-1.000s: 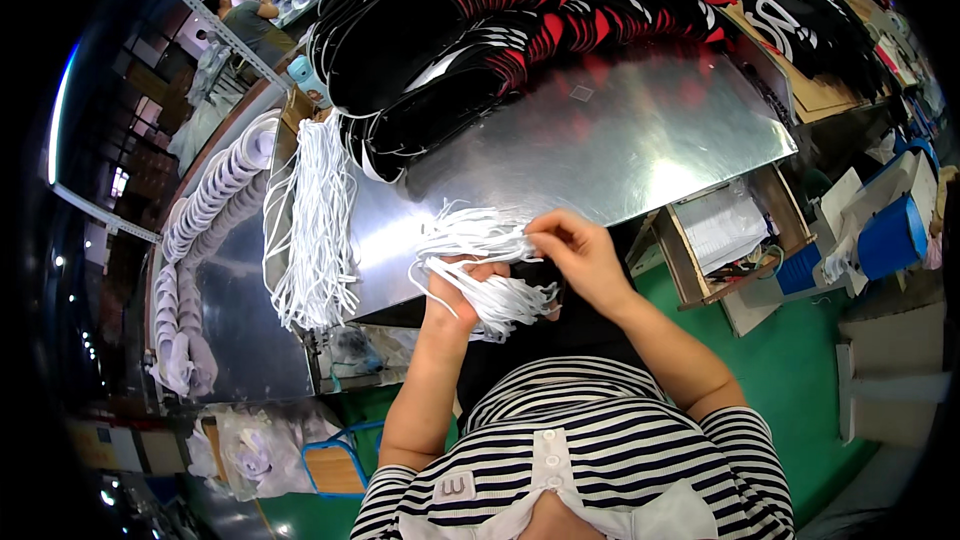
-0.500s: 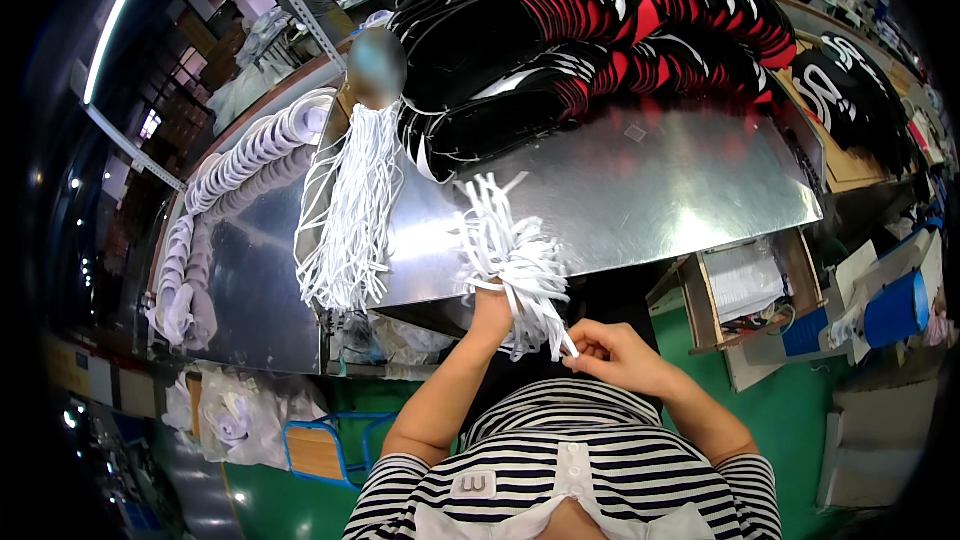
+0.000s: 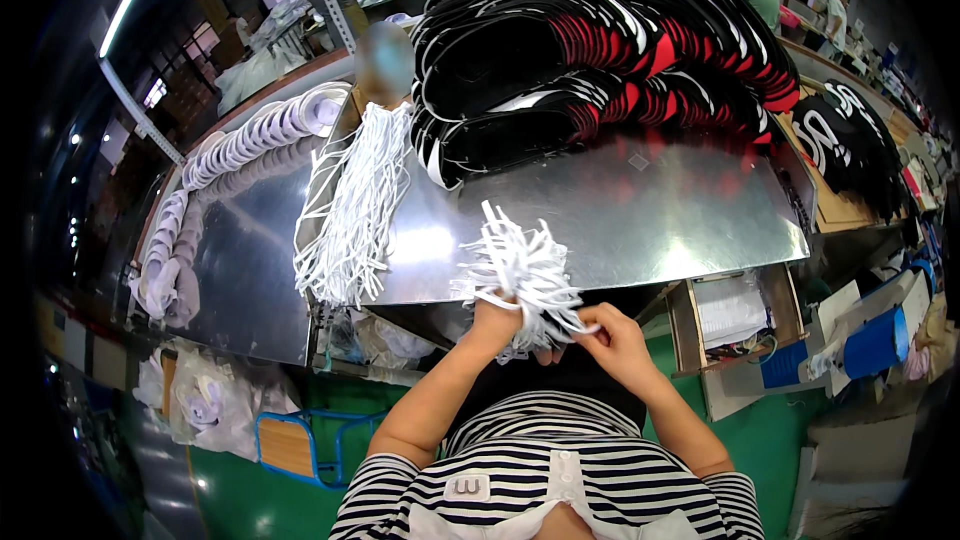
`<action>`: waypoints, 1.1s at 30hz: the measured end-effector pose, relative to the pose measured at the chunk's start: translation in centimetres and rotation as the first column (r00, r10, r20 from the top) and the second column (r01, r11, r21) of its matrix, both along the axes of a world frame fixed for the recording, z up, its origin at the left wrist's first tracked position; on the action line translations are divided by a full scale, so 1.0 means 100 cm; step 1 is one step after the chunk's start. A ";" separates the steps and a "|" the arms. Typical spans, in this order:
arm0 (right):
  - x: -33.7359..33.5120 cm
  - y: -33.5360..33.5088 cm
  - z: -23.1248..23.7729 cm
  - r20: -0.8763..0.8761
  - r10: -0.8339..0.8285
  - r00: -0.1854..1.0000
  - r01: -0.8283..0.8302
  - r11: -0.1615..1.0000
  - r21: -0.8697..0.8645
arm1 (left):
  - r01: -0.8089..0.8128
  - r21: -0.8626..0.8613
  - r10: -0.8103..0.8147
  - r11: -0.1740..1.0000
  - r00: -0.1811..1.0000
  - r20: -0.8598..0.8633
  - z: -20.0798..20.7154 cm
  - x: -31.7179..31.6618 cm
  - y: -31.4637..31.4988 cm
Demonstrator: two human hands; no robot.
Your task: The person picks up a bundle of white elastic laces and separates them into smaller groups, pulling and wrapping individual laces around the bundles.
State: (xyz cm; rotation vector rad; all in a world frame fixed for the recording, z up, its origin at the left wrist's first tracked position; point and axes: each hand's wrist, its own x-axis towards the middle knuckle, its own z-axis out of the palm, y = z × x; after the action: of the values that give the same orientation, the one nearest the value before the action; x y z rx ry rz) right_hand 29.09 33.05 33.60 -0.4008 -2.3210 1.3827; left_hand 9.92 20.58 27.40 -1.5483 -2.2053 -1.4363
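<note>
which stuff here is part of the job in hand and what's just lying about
Part of the job:
white cord bundle, in the left hand, right hand at its ends
cord pile, probably: looks alike

Apparently just lying about:
black-red pieces
white rings
stool
drawer

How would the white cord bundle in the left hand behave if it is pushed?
The white cord bundle would probably flop, since some strands droop beside the left hand. It may splay unevenly, as loose ends point several ways.
</note>
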 end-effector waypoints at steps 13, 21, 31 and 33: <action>0.020 0.017 -0.016 -0.177 -0.289 0.941 0.235 0.932 -0.275 | -0.091 -0.124 0.043 0.988 0.938 -0.345 0.078 0.015 0.016; 0.038 0.011 -0.012 -0.310 -0.024 0.950 -0.275 0.405 -0.872 | -0.043 -0.084 0.028 0.996 0.985 -0.170 0.084 0.012 0.013; 0.046 -0.001 0.000 -0.226 0.123 0.966 -0.258 0.445 -0.858 | -0.008 -0.026 0.008 1.000 1.000 -0.019 0.076 0.010 0.019; 0.045 -0.015 0.010 -0.268 0.176 0.947 -0.320 0.461 -0.828 | -0.041 -0.083 0.035 0.996 0.996 -0.079 0.076 0.012 0.020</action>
State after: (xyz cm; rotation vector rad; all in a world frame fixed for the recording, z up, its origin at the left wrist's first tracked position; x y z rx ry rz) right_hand 33.63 31.54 34.59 -0.1997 -1.3904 2.6075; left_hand 11.13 22.62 35.03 -1.5503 -2.2648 -1.2655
